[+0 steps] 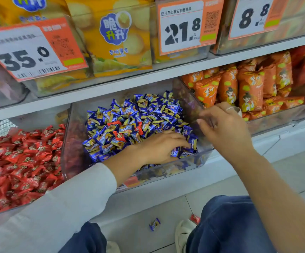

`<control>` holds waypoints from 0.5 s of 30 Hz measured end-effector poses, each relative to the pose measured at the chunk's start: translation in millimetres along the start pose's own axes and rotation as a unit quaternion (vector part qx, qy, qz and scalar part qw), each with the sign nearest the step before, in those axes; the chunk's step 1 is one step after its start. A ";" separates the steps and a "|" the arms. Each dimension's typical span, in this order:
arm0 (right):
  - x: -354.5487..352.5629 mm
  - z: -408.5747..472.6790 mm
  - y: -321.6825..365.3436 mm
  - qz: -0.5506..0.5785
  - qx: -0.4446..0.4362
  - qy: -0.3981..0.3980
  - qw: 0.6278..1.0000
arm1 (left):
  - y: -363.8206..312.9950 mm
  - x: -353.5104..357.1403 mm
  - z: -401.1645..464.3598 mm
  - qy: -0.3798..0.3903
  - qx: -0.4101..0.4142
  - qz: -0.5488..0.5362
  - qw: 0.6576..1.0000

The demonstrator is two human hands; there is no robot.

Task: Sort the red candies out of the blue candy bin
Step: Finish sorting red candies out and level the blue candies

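Clear blue candy bin (193, 157) sits mid-shelf, heaped with blue candies (148, 110). A few red candies (119, 136) lie on top of the heap, left of centre; another red wrapper (114, 123) shows just above, a third (140, 130) to the right of those. Left hand (159, 148) lies palm-down on the front right of the heap, fingers stretched out flat and pressing into the blue wrappers, nothing pinched that shows. Left arm in a white sleeve (66, 203) crosses the bin's front wall. Right hand (223, 125) hovers over the bin's right wall, fingers loosely bent, ring on one finger; fingertips are blurred, so cannot tell if it holds anything.

Left of the blue bin, touching side by side, a clear bin of red candies (20, 161), full. Right of it, a bin of orange snack packs (248, 88). Shelf above carries yellow snack bags (115, 37) in clear boxes, with orange price tags reading 35.0 (29, 52), 21.8 (182, 26) and 8.8 (254, 15).

On the floor tiles below: one blue candy (154, 224) and one red candy (195, 219), near a white shoe (182, 232). Knees in dark jeans (230, 225) at bottom edge.
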State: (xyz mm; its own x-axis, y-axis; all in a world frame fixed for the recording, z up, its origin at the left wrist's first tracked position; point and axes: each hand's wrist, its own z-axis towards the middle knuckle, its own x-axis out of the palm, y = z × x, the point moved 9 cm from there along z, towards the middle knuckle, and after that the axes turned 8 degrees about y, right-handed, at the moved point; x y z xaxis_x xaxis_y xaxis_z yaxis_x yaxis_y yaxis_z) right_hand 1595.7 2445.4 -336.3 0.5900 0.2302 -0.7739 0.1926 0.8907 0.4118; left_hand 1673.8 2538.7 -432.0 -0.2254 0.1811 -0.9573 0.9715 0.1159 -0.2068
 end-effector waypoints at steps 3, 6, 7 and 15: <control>14.9 2.3 1.4 0.014 -0.032 0.026 0.999 | -6.9 10.0 15.1 0.014 0.018 0.111 0.994; 21.2 7.3 2.6 0.009 -0.053 0.028 0.998 | -5.2 12.3 18.7 0.044 -0.003 0.176 0.983; 22.2 8.5 2.3 0.009 -0.053 0.029 0.998 | -1.9 10.5 18.0 0.051 -0.015 0.196 0.979; 24.2 9.5 -0.8 0.022 -0.039 0.051 0.998 | 56.1 -22.1 -30.7 0.008 -0.164 0.230 0.959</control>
State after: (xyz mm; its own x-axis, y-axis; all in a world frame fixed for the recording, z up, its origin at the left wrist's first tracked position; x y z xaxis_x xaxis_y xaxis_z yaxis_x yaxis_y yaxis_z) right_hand 1617.3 2446.6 -350.8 0.5132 0.3053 -0.8022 0.1046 0.9054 0.4115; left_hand 1731.0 2571.2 -416.2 0.2179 0.3022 -0.9280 0.8936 0.3206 0.3142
